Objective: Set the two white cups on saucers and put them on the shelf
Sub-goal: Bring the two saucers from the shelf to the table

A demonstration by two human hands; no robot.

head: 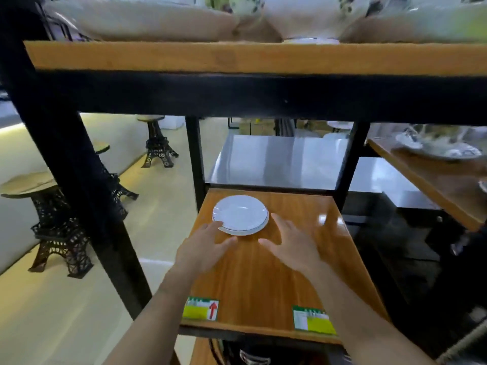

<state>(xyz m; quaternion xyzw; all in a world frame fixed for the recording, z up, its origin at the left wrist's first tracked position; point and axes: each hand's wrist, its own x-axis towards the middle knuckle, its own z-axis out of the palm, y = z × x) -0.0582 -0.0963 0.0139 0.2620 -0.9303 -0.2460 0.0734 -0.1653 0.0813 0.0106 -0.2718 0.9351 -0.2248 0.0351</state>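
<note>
White saucers point(240, 215), two by the look of the offset rims, lie stacked near the back of a wooden shelf point(276, 280). My left hand point(204, 247) hovers at the stack's near-left edge, fingers spread, fingertips at the rim. My right hand point(291, 245) is just right of the stack, fingers spread, holding nothing. No white cups show on this shelf.
An upper wooden shelf point(253, 57) overhead carries floral dishes point(303, 17). Black frame posts point(196, 159) stand behind and to the left. Another shelf with patterned crockery point(440, 151) is to the right. Price labels point(201, 308) sit on the front edge. Tower-shaped stools point(158, 146) stand on the left floor.
</note>
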